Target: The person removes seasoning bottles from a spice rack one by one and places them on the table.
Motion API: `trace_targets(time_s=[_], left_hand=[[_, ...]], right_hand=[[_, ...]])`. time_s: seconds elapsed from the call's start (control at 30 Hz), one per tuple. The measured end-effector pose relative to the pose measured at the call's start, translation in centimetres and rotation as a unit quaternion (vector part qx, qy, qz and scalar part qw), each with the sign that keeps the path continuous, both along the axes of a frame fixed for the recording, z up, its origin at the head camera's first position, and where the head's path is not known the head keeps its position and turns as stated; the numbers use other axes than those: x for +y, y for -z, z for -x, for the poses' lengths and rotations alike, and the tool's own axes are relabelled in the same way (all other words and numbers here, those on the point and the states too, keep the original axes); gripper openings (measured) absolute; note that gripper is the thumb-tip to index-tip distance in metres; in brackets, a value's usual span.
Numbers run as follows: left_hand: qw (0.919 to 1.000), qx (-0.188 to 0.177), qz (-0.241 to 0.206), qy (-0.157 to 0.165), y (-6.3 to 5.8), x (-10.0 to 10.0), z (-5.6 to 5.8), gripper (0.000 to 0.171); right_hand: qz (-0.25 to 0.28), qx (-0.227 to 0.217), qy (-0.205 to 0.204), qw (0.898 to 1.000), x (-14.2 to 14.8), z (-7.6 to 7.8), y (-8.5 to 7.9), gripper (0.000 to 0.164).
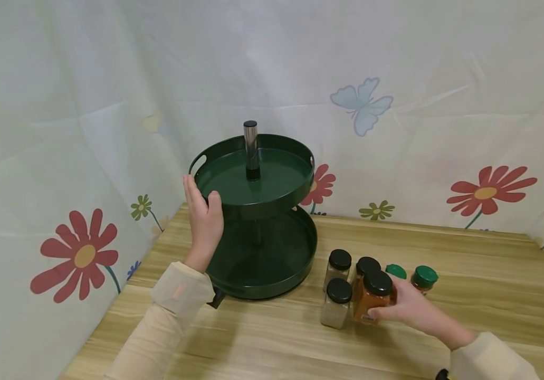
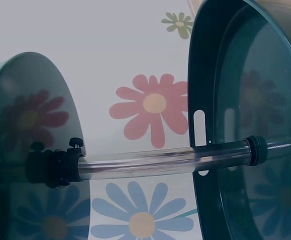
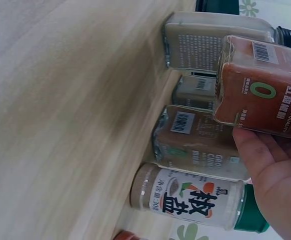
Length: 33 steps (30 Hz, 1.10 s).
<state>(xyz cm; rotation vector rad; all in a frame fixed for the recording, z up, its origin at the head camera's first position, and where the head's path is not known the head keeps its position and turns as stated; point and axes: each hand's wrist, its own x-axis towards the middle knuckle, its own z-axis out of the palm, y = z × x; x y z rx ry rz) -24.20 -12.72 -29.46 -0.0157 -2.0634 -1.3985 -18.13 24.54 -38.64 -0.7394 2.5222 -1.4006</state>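
Note:
A dark green two-tier round rack stands on the table, its upper tray (image 1: 281, 163) and lower tray (image 1: 272, 264) joined by a metal post (image 2: 160, 162). Both trays hold nothing that I can see. Against the upper tray's left side rests my left hand (image 1: 203, 224), fingers straight and thumb raised. My right hand (image 1: 414, 309) grips a square spice jar of orange-red powder (image 3: 258, 85) with a black lid (image 1: 378, 282). In the right wrist view that jar's base is off the tabletop, above the neighbouring jars.
Beside the held jar stand black-lidded jars of pale powder (image 1: 335, 311) and brown powder (image 3: 195, 132). To their right are two green-capped bottles, one labelled white (image 3: 195, 197), the other reddish (image 1: 425, 277). A flower-printed curtain (image 1: 442, 105) borders the wooden table (image 1: 272, 343).

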Motion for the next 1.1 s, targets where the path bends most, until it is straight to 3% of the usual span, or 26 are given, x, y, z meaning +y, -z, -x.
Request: trace_targets(time_s=[0.67,1.1], left_hand=[[1.0000,0.006,-0.004,-0.003,0.4,0.1,0.4,0.065],[1.0000,0.002,0.002,-0.006,0.5,0.0,0.4,0.065]], right_hand=[[-0.019,0.020,-0.027,0.999,-0.3,0.4,1.9,0.061],[-0.027,0.034,0.000,0.999,-0.5,0.7,3.1,0.062]])
